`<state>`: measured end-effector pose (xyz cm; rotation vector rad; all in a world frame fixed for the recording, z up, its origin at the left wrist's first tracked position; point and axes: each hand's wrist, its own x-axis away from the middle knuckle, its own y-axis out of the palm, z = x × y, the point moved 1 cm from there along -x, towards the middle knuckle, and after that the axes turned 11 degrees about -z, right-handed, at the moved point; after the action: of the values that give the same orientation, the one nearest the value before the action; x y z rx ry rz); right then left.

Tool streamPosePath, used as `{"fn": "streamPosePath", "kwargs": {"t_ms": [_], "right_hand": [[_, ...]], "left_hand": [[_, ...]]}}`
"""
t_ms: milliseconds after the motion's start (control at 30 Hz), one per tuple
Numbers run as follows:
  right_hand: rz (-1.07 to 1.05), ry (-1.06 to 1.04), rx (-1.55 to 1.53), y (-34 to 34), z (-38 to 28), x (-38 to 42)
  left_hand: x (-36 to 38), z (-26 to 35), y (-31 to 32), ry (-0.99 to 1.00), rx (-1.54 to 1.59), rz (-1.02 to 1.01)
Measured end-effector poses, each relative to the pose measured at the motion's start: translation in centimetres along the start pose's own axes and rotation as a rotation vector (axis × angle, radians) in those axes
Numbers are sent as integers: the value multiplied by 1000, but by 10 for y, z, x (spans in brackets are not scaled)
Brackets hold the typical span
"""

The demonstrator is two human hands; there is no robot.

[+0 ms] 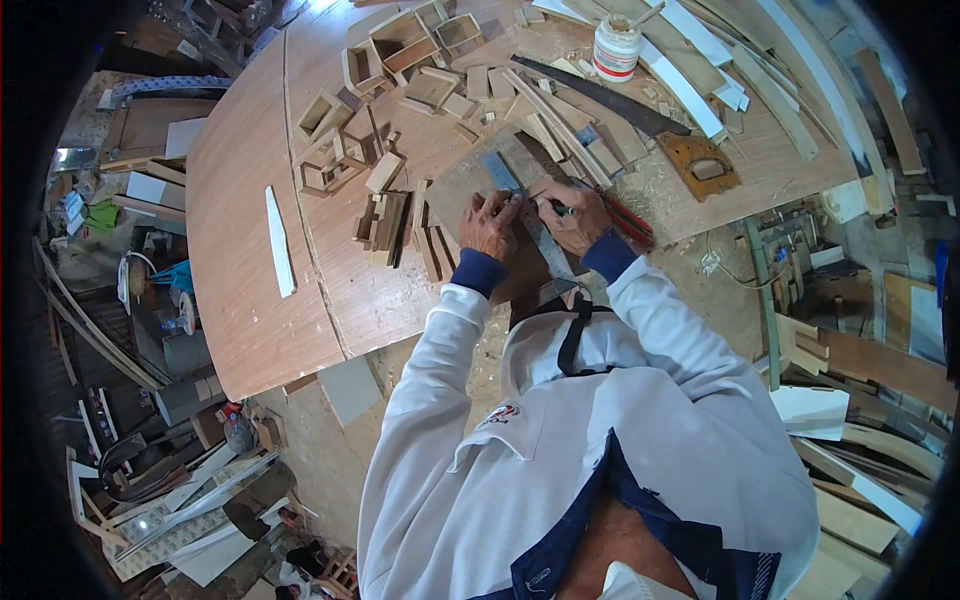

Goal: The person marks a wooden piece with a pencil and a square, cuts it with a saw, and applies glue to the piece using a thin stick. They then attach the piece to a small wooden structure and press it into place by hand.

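Observation:
A thin wooden board (455, 190) lies near the table's front edge, with a metal try square (545, 243) slanting across it. My left hand (490, 225) presses on the board and the square's edge with bent fingers. Close by on the right, my right hand (577, 218) is closed around a dark, slim pencil (563, 211), its tip hidden by the fingers. Red-handled pliers (632, 222) lie just beyond my right hand. Left of my left hand stand short wooden strips (382, 225) in a bundle.
Small open wooden boxes (405, 45) and offcuts cover the back of the table (250, 330). A handsaw (697, 165) and a white glue jar (616, 50) are at the back right, near long strips (690, 90). A white pointed strip (279, 240) lies left.

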<state>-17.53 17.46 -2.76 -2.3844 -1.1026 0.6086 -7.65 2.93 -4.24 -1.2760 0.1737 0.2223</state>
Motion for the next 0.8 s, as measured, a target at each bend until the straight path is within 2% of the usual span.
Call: {"fn": "streamPosePath", "kwargs": {"t_ms": [100,200,500,800], "right_hand": [[132,13,-161,-10,-13,7],[155,61,-220,-8,-10,6],[73,73,-139,-1,-5,1],[85,60,-171,3,-4,2]], "left_hand": [[-2,0,2,5,3,10],[2,0,1,-1,5,-4],[0,0,-2,-4,19,-7],[-1,2,-3,-12,14,-6]]}}
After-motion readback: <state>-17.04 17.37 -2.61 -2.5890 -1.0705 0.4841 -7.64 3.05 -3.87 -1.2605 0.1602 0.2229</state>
